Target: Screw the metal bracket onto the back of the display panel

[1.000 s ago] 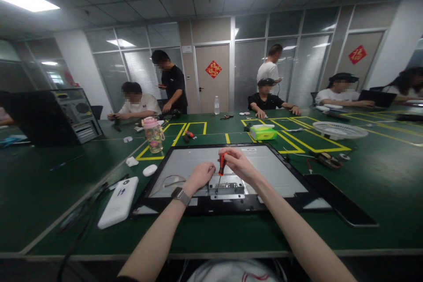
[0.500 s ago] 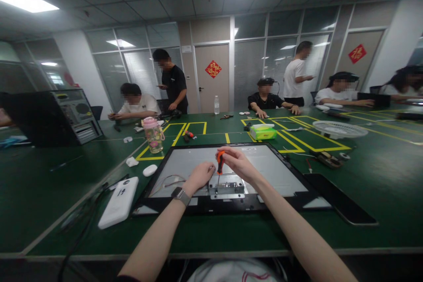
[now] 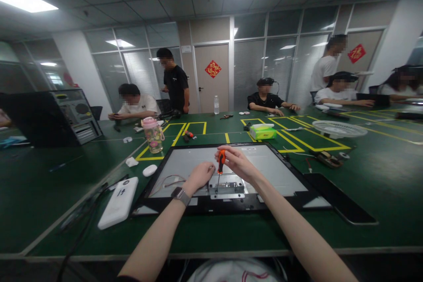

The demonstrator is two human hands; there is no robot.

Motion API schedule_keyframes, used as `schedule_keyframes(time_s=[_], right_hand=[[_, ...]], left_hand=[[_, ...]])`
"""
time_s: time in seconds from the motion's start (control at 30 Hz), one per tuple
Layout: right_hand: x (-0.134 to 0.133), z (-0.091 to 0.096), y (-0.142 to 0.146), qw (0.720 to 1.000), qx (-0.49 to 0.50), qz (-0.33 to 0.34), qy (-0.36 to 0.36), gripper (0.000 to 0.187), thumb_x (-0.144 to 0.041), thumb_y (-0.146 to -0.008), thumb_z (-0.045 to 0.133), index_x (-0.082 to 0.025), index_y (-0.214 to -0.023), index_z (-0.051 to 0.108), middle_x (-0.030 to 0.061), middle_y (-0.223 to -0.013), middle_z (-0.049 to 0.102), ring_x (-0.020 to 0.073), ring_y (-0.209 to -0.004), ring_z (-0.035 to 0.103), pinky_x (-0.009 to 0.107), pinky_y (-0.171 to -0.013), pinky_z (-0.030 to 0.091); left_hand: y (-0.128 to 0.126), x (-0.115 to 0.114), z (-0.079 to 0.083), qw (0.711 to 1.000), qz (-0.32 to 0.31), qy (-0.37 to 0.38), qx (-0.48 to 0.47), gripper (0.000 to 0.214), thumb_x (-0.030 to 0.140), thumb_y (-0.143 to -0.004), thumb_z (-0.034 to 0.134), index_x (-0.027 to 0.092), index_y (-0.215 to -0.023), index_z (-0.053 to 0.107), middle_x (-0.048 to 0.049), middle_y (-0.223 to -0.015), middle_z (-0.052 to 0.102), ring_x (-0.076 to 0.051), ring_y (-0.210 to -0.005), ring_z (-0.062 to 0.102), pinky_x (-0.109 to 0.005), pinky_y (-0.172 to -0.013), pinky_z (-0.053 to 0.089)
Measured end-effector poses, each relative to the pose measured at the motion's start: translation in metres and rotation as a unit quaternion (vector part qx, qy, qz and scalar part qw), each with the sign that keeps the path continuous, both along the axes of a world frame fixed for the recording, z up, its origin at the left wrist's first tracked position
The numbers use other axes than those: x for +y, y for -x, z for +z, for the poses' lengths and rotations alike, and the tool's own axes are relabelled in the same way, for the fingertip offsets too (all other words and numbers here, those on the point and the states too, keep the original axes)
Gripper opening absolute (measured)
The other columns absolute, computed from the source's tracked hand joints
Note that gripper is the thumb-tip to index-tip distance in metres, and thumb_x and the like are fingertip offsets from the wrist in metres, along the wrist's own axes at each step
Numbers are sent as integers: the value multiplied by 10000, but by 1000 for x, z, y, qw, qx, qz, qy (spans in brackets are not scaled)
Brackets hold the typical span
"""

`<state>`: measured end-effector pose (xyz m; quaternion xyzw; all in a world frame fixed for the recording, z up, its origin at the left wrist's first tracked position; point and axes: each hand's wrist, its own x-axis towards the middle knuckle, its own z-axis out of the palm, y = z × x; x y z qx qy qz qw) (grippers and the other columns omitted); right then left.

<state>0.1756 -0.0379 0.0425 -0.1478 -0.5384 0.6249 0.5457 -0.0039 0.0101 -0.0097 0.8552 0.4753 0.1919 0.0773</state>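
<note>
A flat display panel point(image 3: 274, 172) with a black frame lies back side up before me. A silver metal bracket point(image 3: 228, 194) sits on its near middle part. My right hand point(image 3: 239, 164) grips an orange and black screwdriver point(image 3: 222, 162), held nearly upright with its shaft pointing down at the bracket. The tip's exact contact is too small to make out. My left hand point(image 3: 199, 177), with a watch point(image 3: 180, 194) on the wrist, rests against the bracket's left side, fingers curled together. Whatever those fingers hold, if anything, is hidden. A thin cable point(image 3: 173, 179) lies on the panel to their left.
Left of the panel are a white phone-shaped item point(image 3: 119, 202), a white case point(image 3: 150, 170) and a pink-lidded bottle point(image 3: 152, 136). A long black panel point(image 3: 342, 198) lies at right. Beyond stands a green tissue pack point(image 3: 263, 132). Several people are around the far side.
My hands and the screwdriver stay nearly in place; the screwdriver's handle has shifted very slightly. In the background, the standing person in white has moved right and the one in black has turned.
</note>
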Motion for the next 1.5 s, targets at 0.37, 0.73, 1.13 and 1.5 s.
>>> schedule_keyframes(time_s=[0.37, 0.73, 1.13, 1.5], right_hand=[[6, -6, 0, 998, -22, -51, -28, 241, -259, -606, 848, -228, -803, 712, -24, -787, 652, 106, -731, 592, 254, -746, 462], [-1, 1, -1, 995, -75, -15, -65, 367, -358, -812, 681, -233, -1156, 655, 71, -1050, 704, 182, -987, 642, 347, -892, 479], [-1, -4, 4, 941, -159, -230, -192, 289, -362, -875, 570, -263, -1124, 680, 50, -999, 636, 180, -894, 603, 341, -861, 463], [-1, -3, 6, 945, -129, -236, -189, 183, -346, -727, 747, -242, -877, 735, 25, -861, 583, 156, -756, 557, 288, -693, 461]], left_hand=[[0, -1, 1, 1000, 0, 4, 10, 268, 243, -932, 382, 180, -929, 643, -79, -958, 676, -205, -903, 616, -286, -791, 440], [1, 0, -1, 1000, 11, 11, -16, 252, 232, -917, 394, 181, -878, 638, -64, -918, 675, -207, -858, 616, -279, -726, 434], [0, 0, 1, 1000, 8, -1, 15, 269, 258, -937, 385, 182, -935, 643, -82, -965, 679, -224, -916, 618, -295, -779, 436], [1, 0, 0, 1000, 0, -1, 10, 275, 261, -937, 376, 185, -908, 640, -77, -933, 672, -217, -873, 614, -295, -757, 436]])
